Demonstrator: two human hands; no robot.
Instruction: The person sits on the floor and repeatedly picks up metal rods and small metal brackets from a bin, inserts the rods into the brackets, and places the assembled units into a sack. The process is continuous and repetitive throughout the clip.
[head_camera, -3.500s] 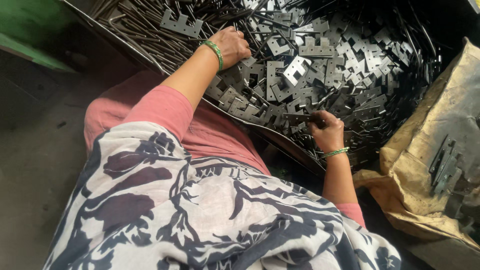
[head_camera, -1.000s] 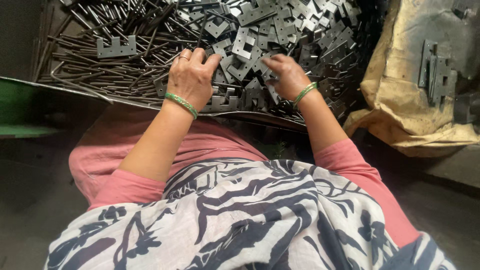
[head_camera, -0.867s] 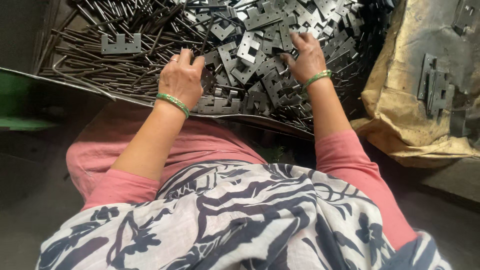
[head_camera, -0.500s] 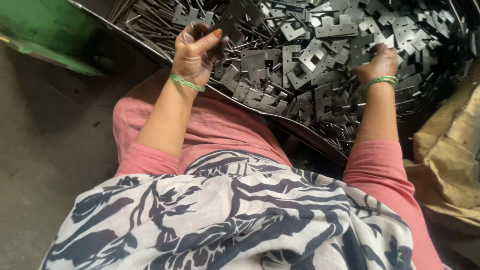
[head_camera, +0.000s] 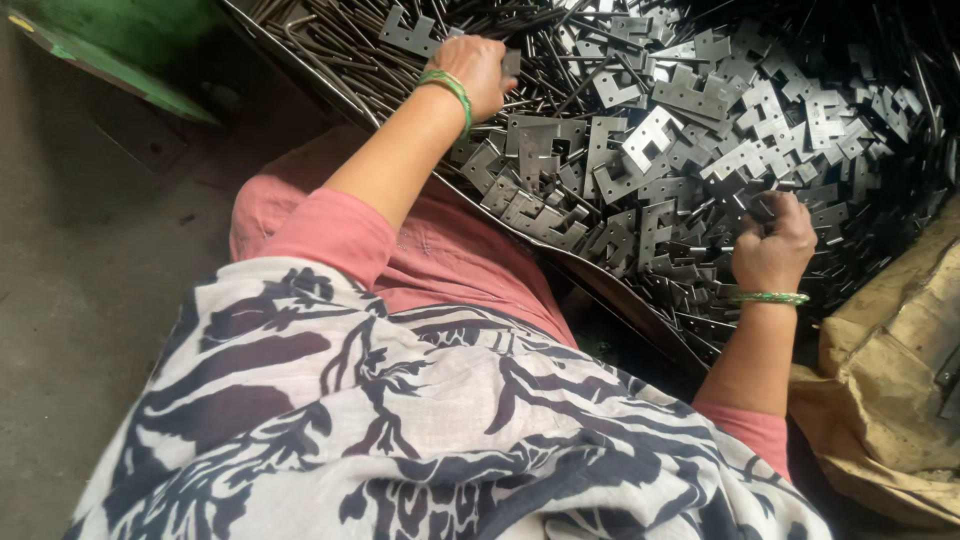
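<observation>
Heap of grey stamped metal brackets (head_camera: 700, 150), flat and notched, fills the large dark metal tray (head_camera: 300, 60) in front of you; thin dark metal rods (head_camera: 330, 30) lie mixed in at the heap's far-left edge. Your left hand (head_camera: 480, 75), green bangle at the wrist, rests on the heap's left side, fingers curled down over a small bracket piece. Your right hand (head_camera: 772, 250), also with a green bangle, sits at the heap's near-right side, fingers closed in a loose fist pinching one bracket among the pile. Tan crumpled sack (head_camera: 890, 370) lies just right of the heap. Green painted metal frame (head_camera: 110, 50) stands left of the heap.
</observation>
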